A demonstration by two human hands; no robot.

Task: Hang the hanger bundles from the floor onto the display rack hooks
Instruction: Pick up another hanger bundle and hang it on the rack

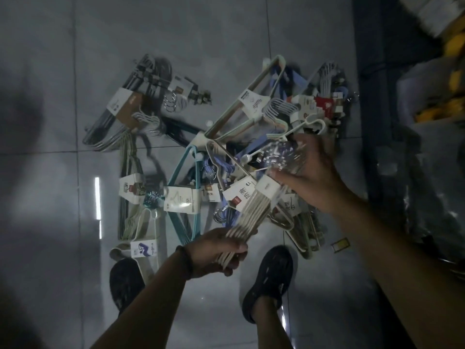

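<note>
A heap of hanger bundles with paper sleeves lies on the grey tiled floor. A beige hanger bundle is lifted above the heap. My left hand grips its lower end, and my right hand holds its upper end near the white sleeve and hooks. A teal bundle and a dark bundle lie in the pile. No display rack is in view.
My two black shoes stand on the floor just below the heap. Shelving with yellow and white goods runs along the right edge. A small yellowish card lies to the right of the heap.
</note>
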